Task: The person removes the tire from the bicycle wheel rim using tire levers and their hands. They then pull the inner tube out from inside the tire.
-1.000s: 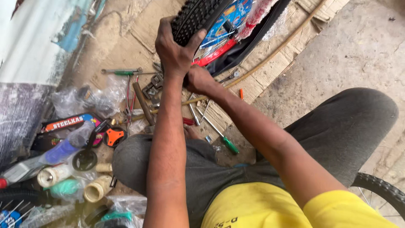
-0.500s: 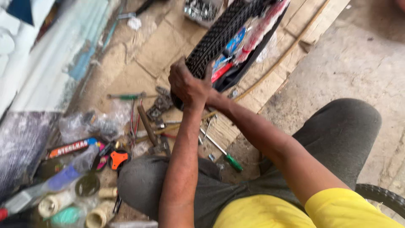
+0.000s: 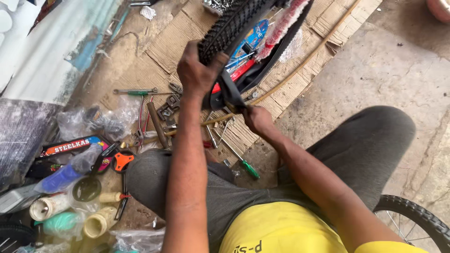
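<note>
My left hand (image 3: 197, 72) grips the knobby black bicycle tyre (image 3: 234, 23) at its near end, fingers wrapped over the tread. Just below it, my right hand (image 3: 257, 119) pinches a black rubber strip (image 3: 229, 93), apparently the inner tube, that hangs out of the tyre. The wheel runs away from me to the top of the view, over flattened cardboard (image 3: 168, 42). My knees in grey trousers (image 3: 365, 145) frame the hands.
Tools lie on the cardboard: a green-handled screwdriver (image 3: 243, 164), another green-handled tool (image 3: 138, 92), wrenches and a hammer (image 3: 157, 124). At the left are plastic bags, tape rolls (image 3: 96, 225), bottles and an orange tool (image 3: 123, 160). A second wheel (image 3: 412, 218) sits at the lower right on concrete.
The camera has moved closer and tilted. My right hand has dropped away from the left and now pulls the black rubber strip down from the tyre; my left hand keeps its grip.
</note>
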